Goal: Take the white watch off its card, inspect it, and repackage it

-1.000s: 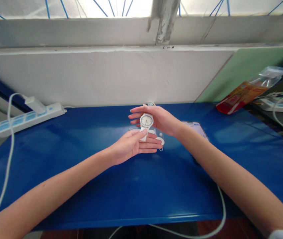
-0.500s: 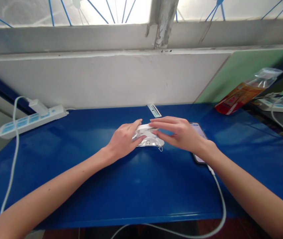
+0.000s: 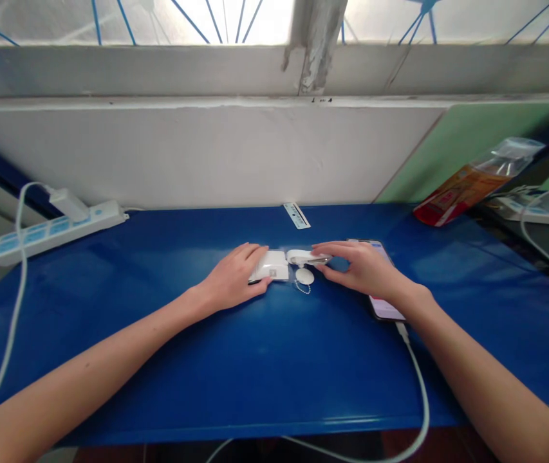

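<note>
Near the middle of the blue desk (image 3: 264, 360), a white watch (image 3: 299, 256) sat between the fingertips and thumb of the right hand (image 3: 367, 270), clamped at its right end; the rest projected leftward beyond them. Alongside, the left hand (image 3: 230, 276) gripped a white packet (image 3: 278, 265) between fingers and thumb. A round tag (image 3: 304, 276) lay nearer the viewer, a card (image 3: 297, 216) farther back.

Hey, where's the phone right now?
In the head view, the phone lies right of centre on the blue table, partly hidden by the right hand, with a white cable at its near end.
</note>
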`<state>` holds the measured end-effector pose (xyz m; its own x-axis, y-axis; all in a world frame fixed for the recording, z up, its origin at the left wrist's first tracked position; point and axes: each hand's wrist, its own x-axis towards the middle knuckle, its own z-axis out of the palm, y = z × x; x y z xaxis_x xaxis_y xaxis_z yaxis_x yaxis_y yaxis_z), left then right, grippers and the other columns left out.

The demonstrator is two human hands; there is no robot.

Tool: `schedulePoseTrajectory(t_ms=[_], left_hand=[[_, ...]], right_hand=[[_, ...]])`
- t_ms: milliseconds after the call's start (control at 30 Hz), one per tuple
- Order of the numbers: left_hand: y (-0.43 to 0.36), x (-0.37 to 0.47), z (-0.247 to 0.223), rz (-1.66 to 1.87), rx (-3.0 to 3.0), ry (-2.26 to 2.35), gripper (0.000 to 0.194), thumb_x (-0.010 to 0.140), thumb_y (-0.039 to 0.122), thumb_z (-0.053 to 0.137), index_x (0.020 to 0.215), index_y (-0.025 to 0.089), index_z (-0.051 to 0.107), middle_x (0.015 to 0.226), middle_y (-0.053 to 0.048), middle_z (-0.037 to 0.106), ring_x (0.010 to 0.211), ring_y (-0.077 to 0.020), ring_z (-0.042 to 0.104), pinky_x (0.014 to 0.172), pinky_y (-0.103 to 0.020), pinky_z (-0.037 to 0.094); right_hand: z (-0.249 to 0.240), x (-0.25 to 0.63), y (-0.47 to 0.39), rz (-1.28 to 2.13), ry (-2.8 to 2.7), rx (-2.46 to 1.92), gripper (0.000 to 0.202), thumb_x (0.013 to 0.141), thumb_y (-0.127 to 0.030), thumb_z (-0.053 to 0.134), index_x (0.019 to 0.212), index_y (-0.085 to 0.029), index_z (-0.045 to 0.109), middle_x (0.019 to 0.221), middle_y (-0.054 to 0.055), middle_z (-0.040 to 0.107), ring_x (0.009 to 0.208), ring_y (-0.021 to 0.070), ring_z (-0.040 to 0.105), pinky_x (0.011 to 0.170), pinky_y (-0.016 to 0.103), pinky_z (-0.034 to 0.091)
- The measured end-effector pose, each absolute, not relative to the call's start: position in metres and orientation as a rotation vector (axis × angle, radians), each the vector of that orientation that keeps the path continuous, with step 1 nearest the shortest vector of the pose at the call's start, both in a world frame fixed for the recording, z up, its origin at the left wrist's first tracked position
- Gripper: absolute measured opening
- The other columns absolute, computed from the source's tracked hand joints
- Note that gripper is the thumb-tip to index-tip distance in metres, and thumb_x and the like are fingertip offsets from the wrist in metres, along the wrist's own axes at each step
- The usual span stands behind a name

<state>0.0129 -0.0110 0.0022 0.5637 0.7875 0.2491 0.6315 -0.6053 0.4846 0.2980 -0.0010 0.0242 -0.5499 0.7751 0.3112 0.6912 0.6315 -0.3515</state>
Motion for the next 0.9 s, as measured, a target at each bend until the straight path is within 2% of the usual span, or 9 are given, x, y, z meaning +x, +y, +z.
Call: schedulePoseTrajectory(t_ms=[167,467,733,833,900], left_hand=[[-0.01,0.012,-0.002,0.648,2.507,1.179,0.051,0.09,0.035,0.054,0.136,0.015,0.048,0.134,-0.018,0.053,0.125,-0.0327,0.048,0.107,-0.048,0.037],[-0.01,0.009,-0.006,0.7,2.529,1.057,0.051,0.092,0.035,0.053,0.138,0.015,0.048,0.132,-0.017,0.053,0.123,-0.0317,0.048,0.106,-0.047,0.038],[-0.01,0.01,-0.005,0.723,2.565,1.028,0.05,0.091,0.034,0.054,0.136,0.013,0.05,0.13,-0.018,0.054,0.121,-0.0326,0.049,0.105,-0.047,0.04],[-0.01,0.01,-0.005,0.734,2.619,1.041,0.048,0.09,0.034,0.054,0.133,0.011,0.052,0.128,-0.019,0.055,0.118,-0.0325,0.051,0.102,-0.047,0.042],[-0.009,0.011,-0.006,0.735,2.661,1.052,0.048,0.09,0.033,0.055,0.132,0.011,0.052,0.127,-0.019,0.056,0.117,-0.0318,0.053,0.101,-0.048,0.044]], right_hand=[[0.024,0.3,-0.002,0.286,-2.421,-1.181,0.025,0.081,-0.028,0.064,0.103,-0.026,0.074,0.11,0.005,0.074,0.097,0.0272,0.071,0.088,0.041,0.055],[0.019,0.278,-0.013,0.453,-2.35,-1.142,0.031,0.089,-0.034,0.06,0.117,-0.024,0.069,0.119,0.007,0.071,0.107,0.027,0.068,0.094,0.042,0.053],[0.014,0.276,-0.013,0.397,-2.486,-1.038,0.029,0.093,-0.029,0.057,0.119,-0.023,0.069,0.122,0.009,0.069,0.112,0.0254,0.065,0.099,0.042,0.051],[0.017,0.28,-0.013,0.31,-2.531,-1.015,0.031,0.094,-0.027,0.055,0.122,-0.022,0.067,0.126,0.011,0.066,0.114,0.0264,0.063,0.097,0.043,0.051],[0.018,0.282,-0.013,0.247,-2.54,-1.007,0.028,0.094,-0.027,0.054,0.118,-0.022,0.069,0.123,0.01,0.067,0.11,0.0261,0.064,0.094,0.042,0.052]])
